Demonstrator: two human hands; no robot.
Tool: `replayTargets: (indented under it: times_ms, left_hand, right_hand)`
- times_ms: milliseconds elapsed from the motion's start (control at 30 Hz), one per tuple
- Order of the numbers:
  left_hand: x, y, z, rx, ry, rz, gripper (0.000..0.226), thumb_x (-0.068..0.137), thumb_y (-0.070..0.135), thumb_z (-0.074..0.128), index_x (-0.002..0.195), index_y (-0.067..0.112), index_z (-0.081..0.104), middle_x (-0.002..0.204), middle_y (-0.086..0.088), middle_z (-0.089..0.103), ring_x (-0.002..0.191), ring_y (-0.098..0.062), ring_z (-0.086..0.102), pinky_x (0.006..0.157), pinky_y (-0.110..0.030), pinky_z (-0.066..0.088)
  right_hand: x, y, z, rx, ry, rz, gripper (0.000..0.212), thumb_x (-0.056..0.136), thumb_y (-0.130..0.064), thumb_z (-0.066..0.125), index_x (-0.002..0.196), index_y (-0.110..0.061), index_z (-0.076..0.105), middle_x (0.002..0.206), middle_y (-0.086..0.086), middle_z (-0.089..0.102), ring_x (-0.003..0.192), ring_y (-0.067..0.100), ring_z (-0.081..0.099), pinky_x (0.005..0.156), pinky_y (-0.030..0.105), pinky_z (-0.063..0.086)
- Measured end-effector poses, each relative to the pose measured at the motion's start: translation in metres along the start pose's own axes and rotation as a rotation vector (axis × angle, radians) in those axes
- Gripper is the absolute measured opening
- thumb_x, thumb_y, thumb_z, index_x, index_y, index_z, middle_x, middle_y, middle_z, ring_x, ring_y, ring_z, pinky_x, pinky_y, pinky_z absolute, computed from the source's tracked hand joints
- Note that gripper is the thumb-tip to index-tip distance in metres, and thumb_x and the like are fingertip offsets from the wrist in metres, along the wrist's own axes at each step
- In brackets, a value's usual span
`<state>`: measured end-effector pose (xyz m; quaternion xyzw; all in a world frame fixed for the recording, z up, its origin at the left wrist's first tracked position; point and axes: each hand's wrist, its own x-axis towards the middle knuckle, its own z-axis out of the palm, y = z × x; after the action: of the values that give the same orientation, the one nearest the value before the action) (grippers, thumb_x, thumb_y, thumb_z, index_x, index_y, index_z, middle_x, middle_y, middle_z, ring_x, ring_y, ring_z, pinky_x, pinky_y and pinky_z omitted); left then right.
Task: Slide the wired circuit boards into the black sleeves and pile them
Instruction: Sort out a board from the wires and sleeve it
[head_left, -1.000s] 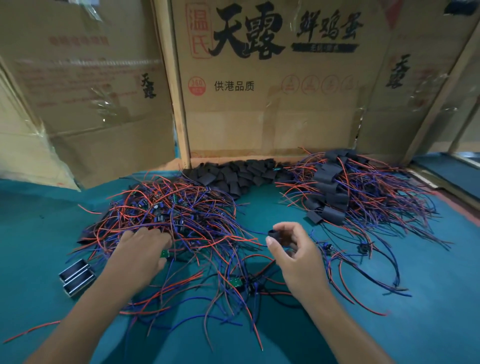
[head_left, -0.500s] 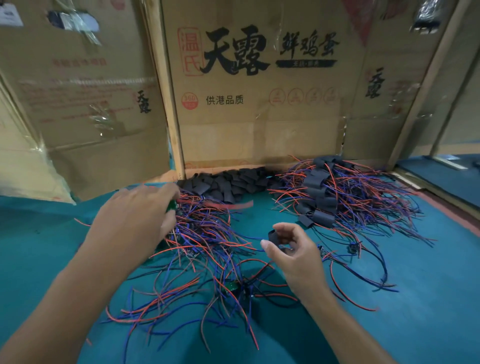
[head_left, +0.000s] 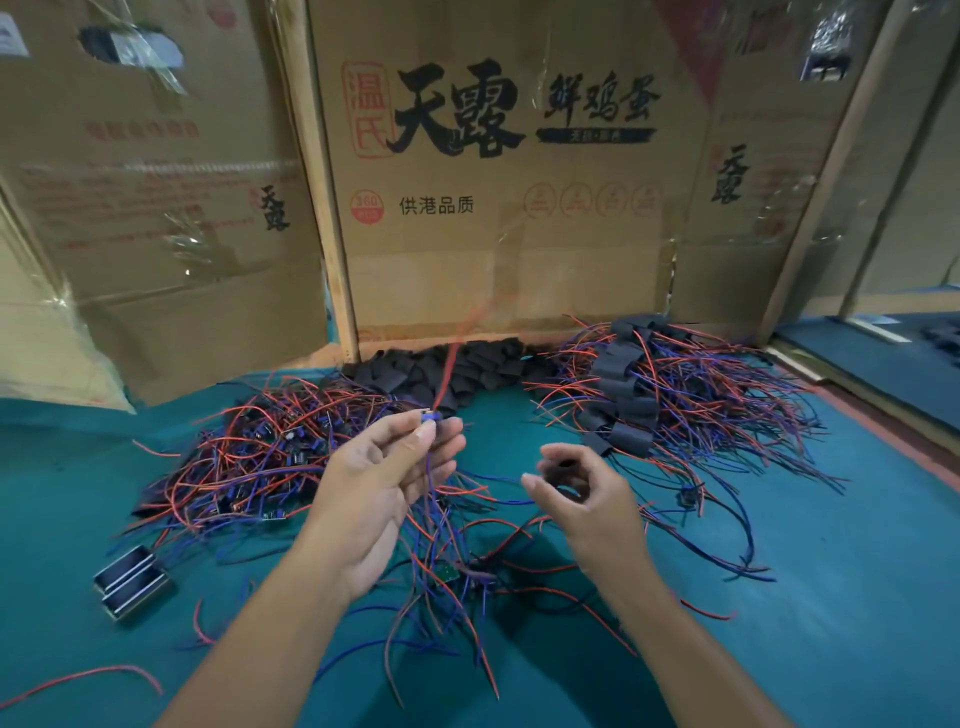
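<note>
The left hand (head_left: 387, 486) pinched a small wired circuit board (head_left: 429, 417) at its fingertips, red and blue wires trailing off it. Just beside it, the right hand (head_left: 582, 491) curled around a black sleeve (head_left: 560, 470). Behind them on the green table (head_left: 831, 597) lay loose sleeves (head_left: 441, 371), unsleeved boards at left (head_left: 270, 452), finished ones at right (head_left: 654, 395).
</note>
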<state>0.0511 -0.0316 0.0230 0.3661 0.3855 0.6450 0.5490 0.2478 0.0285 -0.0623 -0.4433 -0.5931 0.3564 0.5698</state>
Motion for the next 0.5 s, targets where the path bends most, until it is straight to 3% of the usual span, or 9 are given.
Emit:
replayTargets:
  times_ms: [167, 233, 300, 367, 500]
  left_hand:
    - [0.002, -0.024, -0.011, -0.079, 0.039, 0.044, 0.015, 0.088, 0.023, 0.057, 0.099, 0.015, 0.051, 0.116, -0.015, 0.072, 0.1, -0.025, 0.072, 0.075, -0.028, 0.059]
    - [0.003, -0.029, -0.014, -0.023, 0.06, 0.083, 0.013, 0.089, 0.027, 0.055, 0.098, 0.017, 0.052, 0.117, -0.01, 0.073, 0.087, -0.015, 0.071, 0.066, -0.024, 0.056]
    - [0.003, -0.032, -0.014, 0.057, 0.116, 0.145, 0.012, 0.092, 0.029, 0.054, 0.098, 0.018, 0.052, 0.114, -0.007, 0.074, 0.065, -0.007, 0.057, 0.055, -0.019, 0.044]
    - [0.004, -0.033, -0.014, 0.012, 0.164, 0.202, 0.01, 0.095, 0.025, 0.052, 0.096, 0.016, 0.051, 0.106, -0.008, 0.075, 0.053, -0.008, 0.043, 0.049, -0.018, 0.036]
    - [0.001, -0.036, -0.005, -0.29, 0.081, 0.115, 0.013, 0.089, 0.026, 0.056, 0.091, 0.015, 0.051, 0.094, -0.006, 0.071, 0.047, -0.009, 0.043, 0.042, -0.017, 0.037]
  right_hand:
    - [0.001, 0.004, 0.0, 0.053, -0.128, 0.048, 0.013, 0.093, -0.01, 0.063, 0.09, -0.022, 0.066, 0.076, -0.002, 0.07, 0.065, 0.021, 0.071, 0.065, 0.043, 0.058]
    - [-0.002, 0.003, 0.001, 0.106, -0.171, 0.078, 0.015, 0.095, -0.006, 0.057, 0.093, -0.019, 0.064, 0.08, 0.003, 0.072, 0.062, 0.021, 0.068, 0.051, 0.035, 0.055]
    - [-0.002, 0.001, -0.001, 0.109, -0.191, 0.11, 0.016, 0.098, -0.004, 0.053, 0.1, -0.016, 0.063, 0.083, 0.005, 0.073, 0.058, 0.02, 0.064, 0.041, 0.028, 0.047]
    - [0.0, -0.002, -0.002, 0.111, -0.218, 0.166, 0.019, 0.101, -0.005, 0.047, 0.112, -0.011, 0.062, 0.084, 0.007, 0.073, 0.058, 0.019, 0.06, 0.041, 0.028, 0.045]
    - [-0.011, -0.02, 0.01, 0.343, -0.37, 0.351, 0.027, 0.106, -0.01, 0.034, 0.122, -0.006, 0.056, 0.099, 0.021, 0.067, 0.065, 0.023, 0.067, 0.058, 0.027, 0.056]
